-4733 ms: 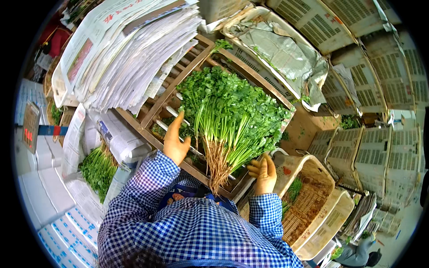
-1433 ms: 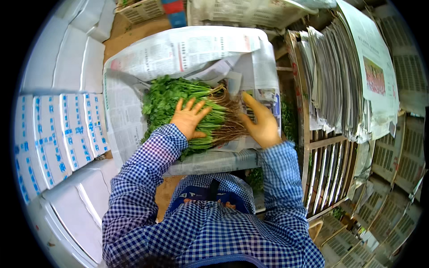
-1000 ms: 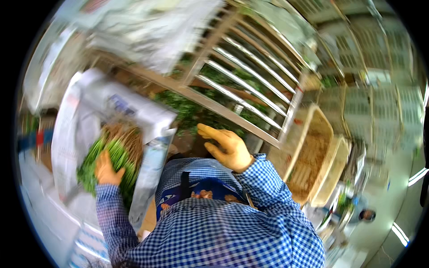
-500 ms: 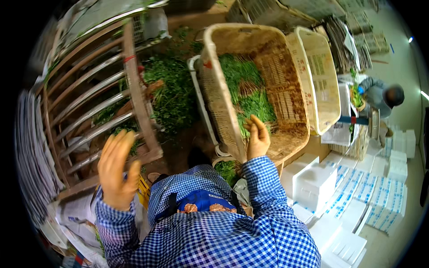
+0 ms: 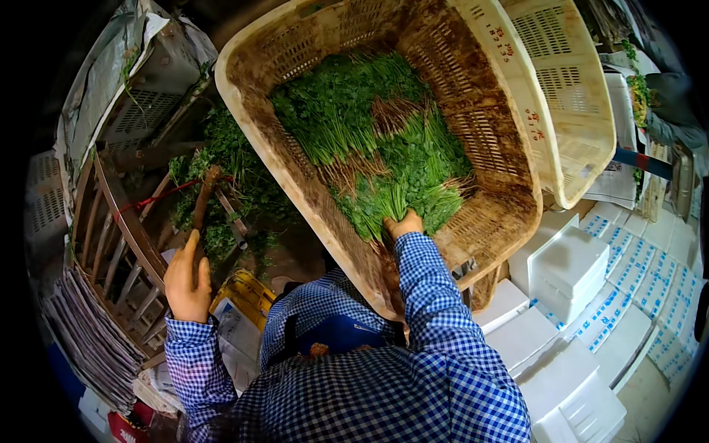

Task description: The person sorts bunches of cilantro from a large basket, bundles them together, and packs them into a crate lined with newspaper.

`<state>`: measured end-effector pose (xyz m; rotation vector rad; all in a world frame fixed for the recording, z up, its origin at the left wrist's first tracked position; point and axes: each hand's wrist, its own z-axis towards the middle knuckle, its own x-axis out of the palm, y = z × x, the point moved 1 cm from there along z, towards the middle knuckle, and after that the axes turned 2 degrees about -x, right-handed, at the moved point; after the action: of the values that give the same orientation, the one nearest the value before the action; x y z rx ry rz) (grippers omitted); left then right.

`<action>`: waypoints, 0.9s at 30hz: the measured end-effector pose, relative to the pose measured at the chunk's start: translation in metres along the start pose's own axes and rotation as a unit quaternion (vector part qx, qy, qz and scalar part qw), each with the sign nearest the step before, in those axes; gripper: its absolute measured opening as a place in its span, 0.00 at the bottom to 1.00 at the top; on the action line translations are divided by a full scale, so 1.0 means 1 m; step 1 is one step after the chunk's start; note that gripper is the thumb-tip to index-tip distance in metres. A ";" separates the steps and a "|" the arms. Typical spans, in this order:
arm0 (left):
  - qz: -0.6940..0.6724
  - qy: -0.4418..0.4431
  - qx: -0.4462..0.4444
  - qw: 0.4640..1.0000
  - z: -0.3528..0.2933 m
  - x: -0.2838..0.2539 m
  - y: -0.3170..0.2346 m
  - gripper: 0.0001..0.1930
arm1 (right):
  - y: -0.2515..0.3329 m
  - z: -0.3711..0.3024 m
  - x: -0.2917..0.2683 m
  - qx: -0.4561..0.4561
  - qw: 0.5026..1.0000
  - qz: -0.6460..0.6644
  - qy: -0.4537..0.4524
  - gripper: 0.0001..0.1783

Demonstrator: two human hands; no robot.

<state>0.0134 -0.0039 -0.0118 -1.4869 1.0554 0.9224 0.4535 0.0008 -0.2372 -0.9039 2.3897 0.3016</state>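
Observation:
A large, brown-stained plastic crate (image 5: 487, 244) holds layered bunches of leafy greens with thin stems and reddish roots, which look like coriander (image 5: 332, 111). Inside its near side, my right hand (image 5: 405, 224) is closed around the stems of a coriander bunch (image 5: 402, 188); some of its fingertips are hidden among the leaves. Over on the left, my left hand (image 5: 188, 284) is raised with its fingers stretched and thumb apart, holding nothing. It is nearest to a slatted wooden rack (image 5: 122, 210) and a wooden stick-like piece (image 5: 205, 196).
More loose greens (image 5: 225, 151) lie between rack and crate. A second cream crate (image 5: 565, 81) stands to the right, near white foam boxes (image 5: 569, 266). Stacked newspapers (image 5: 88, 332) and a yellow basket (image 5: 244, 299) are at left. Part of another person (image 5: 672, 103) shows at far right.
My right hand has gone down into the crate and closed on a coriander bunch. The view has shifted nearer to the crate. My left hand is still raised and open.

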 end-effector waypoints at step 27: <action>-0.024 -0.021 -0.046 0.998 -0.004 -0.010 0.003 0.20 | 0.220 0.098 -0.021 -0.225 0.957 0.173 -0.052 0.52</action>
<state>0.0072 -0.0069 -0.0032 -1.5559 0.9535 0.9743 0.3619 0.2150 -0.3031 -0.6249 2.4127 1.0358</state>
